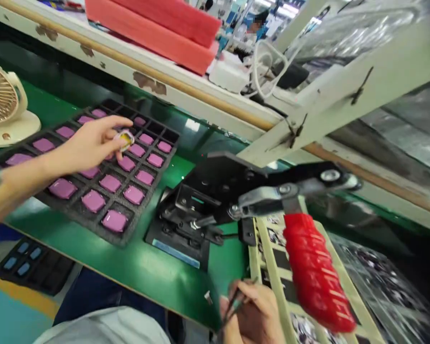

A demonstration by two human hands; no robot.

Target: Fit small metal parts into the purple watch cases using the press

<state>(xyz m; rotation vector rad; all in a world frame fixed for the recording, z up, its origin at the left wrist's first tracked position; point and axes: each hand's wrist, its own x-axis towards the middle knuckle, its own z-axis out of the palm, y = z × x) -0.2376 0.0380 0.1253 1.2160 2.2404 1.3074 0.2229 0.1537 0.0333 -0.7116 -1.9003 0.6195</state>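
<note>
- Red ribbed handle [318,272] of the black toggle-clamp fixture [218,181] is leaning over the right side of the bench, hiding part of a cream-edged tray [277,282].
- Blue strip [175,253] is running along the front of the fixture's base; a small white fitting [208,297] is lying nearby, close to the bench edge.
- Cream fan [3,105] is standing at the far left, beside the foam tray [120,239].
- Left hand [89,143] is reaching over the foam tray, its forearm covering several pockets. Thumb and fingers are pinching a small pale-rimmed piece [127,138] with a yellow face, above the tray.
- Right hand [254,310] is closing its fingers around a slim dark tool [236,301] resembling tweezers, below the fixture; whether its tips are touching cannot be told.
- Foam tray is holding rows of pink pieces [114,220], one per filled pocket.
- Black tray [53,272], lower left and below bench level, is carrying four blue pieces [23,268].
- Cream-edged tray is containing dark and shiny parts, too blurred to identify.
- Green bench top [146,272] is reflecting light.
- Chipped cream beam [111,69] is crossing behind; red blocks [146,38] are resting above it.
- Another person [258,24] is appearing in the background.
</note>
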